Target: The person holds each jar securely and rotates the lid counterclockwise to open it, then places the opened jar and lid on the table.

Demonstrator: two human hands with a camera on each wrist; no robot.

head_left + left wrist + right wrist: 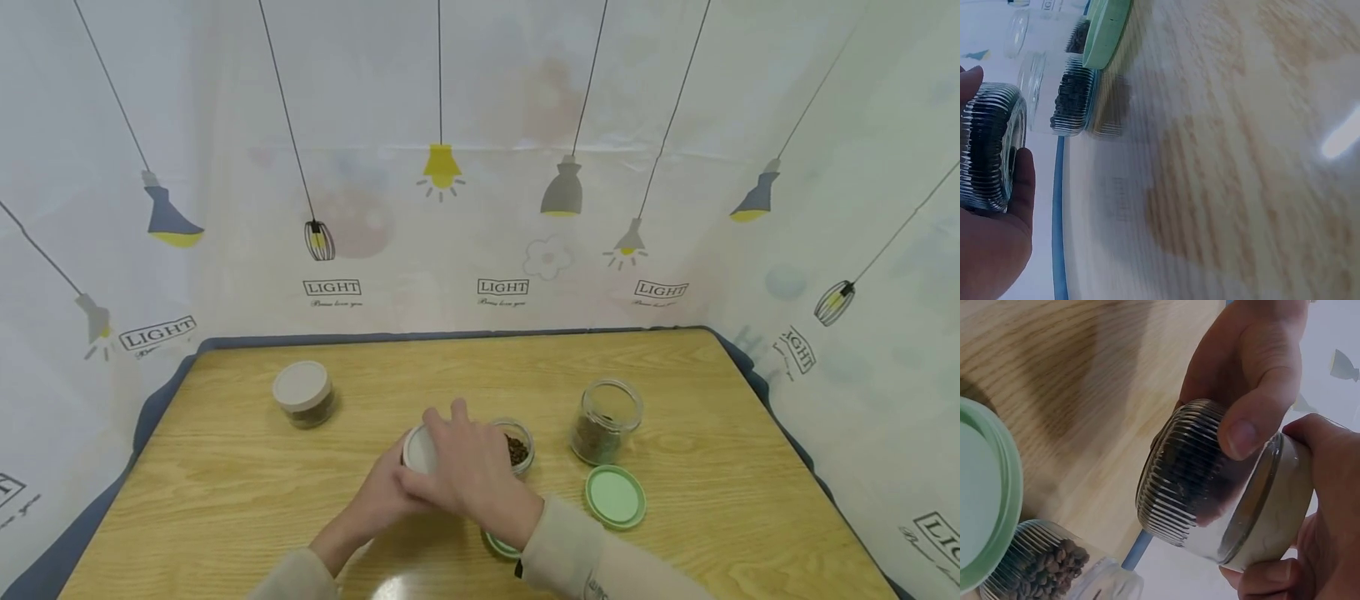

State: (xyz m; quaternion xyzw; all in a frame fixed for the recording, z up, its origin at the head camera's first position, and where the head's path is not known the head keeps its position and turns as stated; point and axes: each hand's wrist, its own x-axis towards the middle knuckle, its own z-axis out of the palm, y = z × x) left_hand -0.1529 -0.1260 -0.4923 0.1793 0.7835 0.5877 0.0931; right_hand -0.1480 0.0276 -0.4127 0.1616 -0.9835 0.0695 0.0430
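Note:
A ribbed glass jar (1179, 481) with dark contents is held above the table in my left hand (382, 496), fingers and thumb wrapped round its side. My right hand (476, 471) grips the off-white lid (1282, 506) on the jar's mouth. In the right wrist view the jar lies tilted on its side, its lid toward the right hand. Just beyond my right hand, an open glass jar (531, 454) shows dark brown beans; the hand hides part of it. Partly under my right wrist is a green lid (501, 546).
Another open glass jar (600, 429) with dark contents stands at right, a second green lid (615, 497) lying in front of it. At the far left stands a jar with an off-white lid (302, 386). A printed curtain (495, 208) surrounds the wooden table (225, 492).

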